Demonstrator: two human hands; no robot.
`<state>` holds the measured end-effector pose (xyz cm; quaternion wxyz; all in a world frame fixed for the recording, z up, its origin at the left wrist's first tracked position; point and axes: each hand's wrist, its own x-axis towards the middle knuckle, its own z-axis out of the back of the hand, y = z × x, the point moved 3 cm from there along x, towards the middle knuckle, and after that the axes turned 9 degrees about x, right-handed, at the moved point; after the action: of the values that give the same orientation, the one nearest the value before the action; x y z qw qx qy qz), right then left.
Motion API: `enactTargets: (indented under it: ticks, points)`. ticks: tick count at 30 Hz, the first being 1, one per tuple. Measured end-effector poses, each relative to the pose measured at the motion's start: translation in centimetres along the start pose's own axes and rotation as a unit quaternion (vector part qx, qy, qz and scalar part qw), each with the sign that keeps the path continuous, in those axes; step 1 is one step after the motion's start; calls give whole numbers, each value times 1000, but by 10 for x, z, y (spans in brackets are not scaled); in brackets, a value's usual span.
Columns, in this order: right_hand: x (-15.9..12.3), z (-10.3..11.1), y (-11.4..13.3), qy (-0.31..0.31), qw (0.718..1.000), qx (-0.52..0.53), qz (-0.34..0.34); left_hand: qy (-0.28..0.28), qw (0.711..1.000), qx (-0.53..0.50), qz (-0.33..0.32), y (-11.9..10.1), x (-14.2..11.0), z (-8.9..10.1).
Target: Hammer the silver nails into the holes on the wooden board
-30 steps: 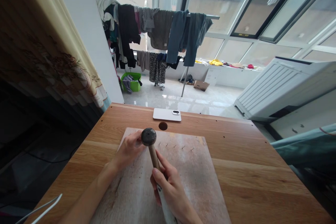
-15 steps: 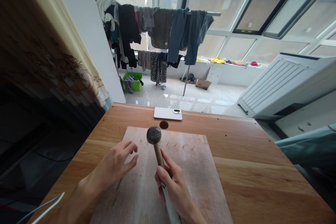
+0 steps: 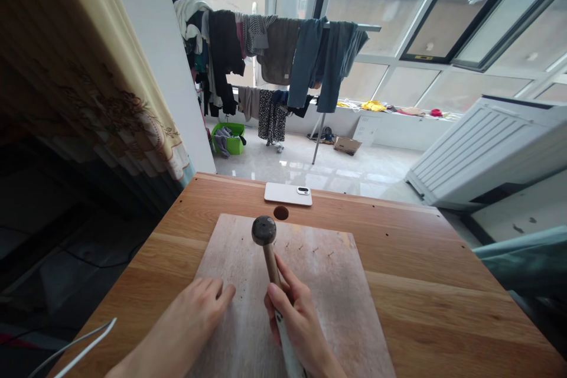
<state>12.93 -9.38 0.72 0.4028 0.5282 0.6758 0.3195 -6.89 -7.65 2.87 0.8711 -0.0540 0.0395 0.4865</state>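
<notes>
My right hand (image 3: 295, 313) is wrapped round the handle of a hammer (image 3: 271, 263). Its round dark head points away from me, above the board, and the lower handle looks pale. My left hand (image 3: 206, 307) rests at the left part of a worn wooden board (image 3: 341, 307), fingers curled down and thumb close to them. The fingertips are hidden, so whatever they may hold cannot be made out. Several thin nails (image 3: 315, 250) stick up in a row near the board's far edge, right of the hammer head. Small dark holes or marks dot the board's left side.
The board lies on a wooden table (image 3: 425, 289). Beyond it are a white phone (image 3: 287, 194) and a round hole (image 3: 280, 213) in the tabletop. A white cable (image 3: 86, 349) sticks up at the near left. Past the table stands a drying rack (image 3: 370, 28) hung with clothes.
My left hand has come down and nearer to me onto the board's left side, and its spread fingers have curled in. The hammer stays in my right hand, nearly unmoved. The view has shifted slightly.
</notes>
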Motion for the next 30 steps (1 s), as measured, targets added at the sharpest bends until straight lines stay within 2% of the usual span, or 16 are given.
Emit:
enactTargets:
  ticks: [3,6,8,11,15,21,30]
  points:
    - [2,0,2,-3,1000,3,7,-52,984,-168,-35,12,21,11]
    - [3,1,3,-4,1000,1,11,-158,933,-324,-15,29,50,21]
    - [3,1,2,-7,1000,-2,14,-220,903,-369,18,39,69,22]
    - [2,1,2,-17,1000,-2,18,-258,896,-357,59,48,89,14]
    - [2,0,3,-25,999,-3,20,-259,901,-336,85,52,94,2]
    - [3,-1,0,-20,1000,-1,22,-262,913,-310,32,48,91,1]
    - [3,-1,-4,-21,1000,4,17,-295,918,-264,-20,45,88,4]
